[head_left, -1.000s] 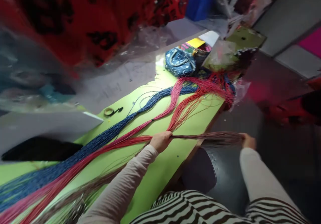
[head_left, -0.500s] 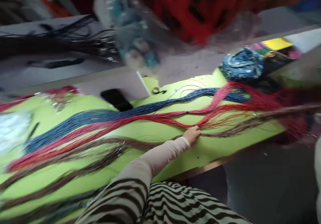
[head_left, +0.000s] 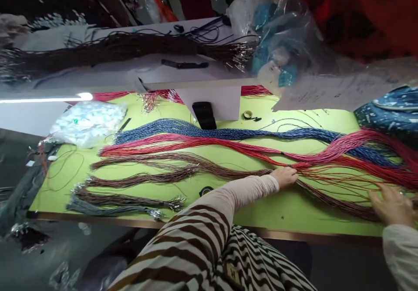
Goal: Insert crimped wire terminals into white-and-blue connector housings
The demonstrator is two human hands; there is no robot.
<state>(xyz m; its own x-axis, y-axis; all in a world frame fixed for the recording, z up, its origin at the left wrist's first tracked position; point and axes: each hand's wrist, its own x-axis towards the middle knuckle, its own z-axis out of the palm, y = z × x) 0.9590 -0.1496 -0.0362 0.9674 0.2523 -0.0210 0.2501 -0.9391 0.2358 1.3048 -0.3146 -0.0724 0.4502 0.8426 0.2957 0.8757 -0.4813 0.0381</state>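
Long bundles of cords lie along a green table (head_left: 261, 212): blue cords (head_left: 196, 131), pink and red cords (head_left: 183, 144) and brown cords (head_left: 156, 159). My left hand (head_left: 285, 177) presses closed on the brown bundle at mid-table. My right hand (head_left: 392, 204) rests at the right on the same brown bundle's end (head_left: 346, 207), fingers spread flat. More brown bundles (head_left: 130, 180) and a grey bundle (head_left: 107, 209) with metal ends lie at the near left.
A white shelf (head_left: 130, 80) with dark cords (head_left: 124, 47) runs behind the table. A plastic bag of white pieces (head_left: 86, 122), a black phone (head_left: 204, 115), a tape roll (head_left: 248, 115), a blue pouch (head_left: 388, 112) and a clear bag (head_left: 277, 38) are around.
The view swung left, showing the whole table. My left hand stayed on the brown bundle; my right hand came from holding the bundle off the table's edge to lying flat on the table.
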